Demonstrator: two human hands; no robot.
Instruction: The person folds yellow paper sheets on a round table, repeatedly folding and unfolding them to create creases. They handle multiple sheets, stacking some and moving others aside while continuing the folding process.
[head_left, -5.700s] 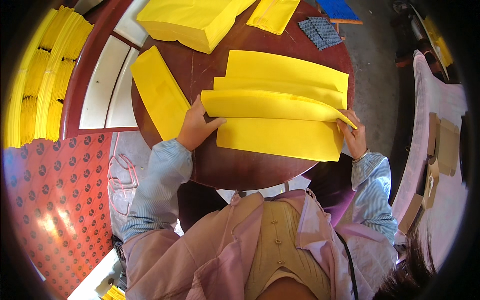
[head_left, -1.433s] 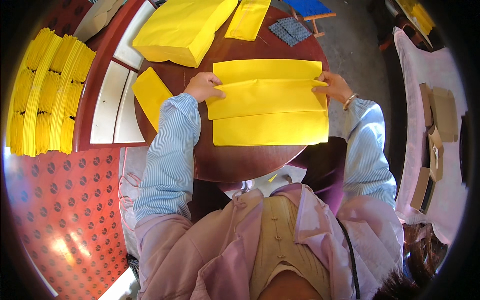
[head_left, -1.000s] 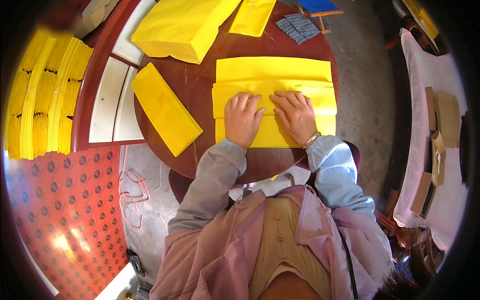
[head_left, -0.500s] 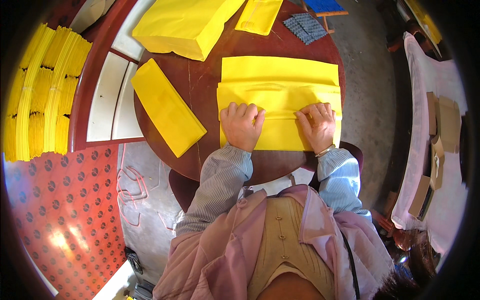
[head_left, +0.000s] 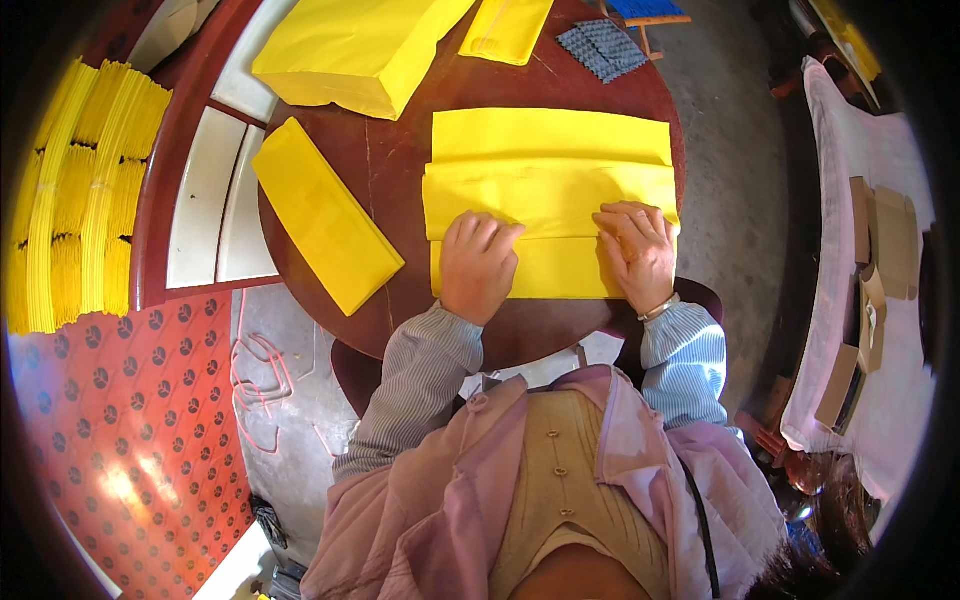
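Note:
A yellow folded sheet (head_left: 560, 195), its material like paper or thin fabric, lies flat on a round dark-red table (head_left: 410, 180) before me. It has crosswise folds, and one folded band overlaps the lower part. On the left of that band rests my left hand (head_left: 480, 265), its fingers curled and pressed together at the band's lower edge. My right hand (head_left: 642, 255) lies on the right end of the same band, fingers stretched leftward and thumb apart. The undersides of my fingertips are hidden. Left of the sheet lies a narrow folded yellow piece (head_left: 328, 215).
A large yellow stack (head_left: 350, 50) and a smaller yellow packet (head_left: 508, 30) stand at the table's far side, near a grey textured pad (head_left: 602, 50). Bundled yellow pieces (head_left: 85, 190) fill the far left. Open cardboard boxes (head_left: 890, 240) sit on a cloth-covered surface at right.
The raised crosswise fold under my hands now lies flatter, as a smooth band. My left hand has shifted slightly left and down; my right fingers have swung out across the band.

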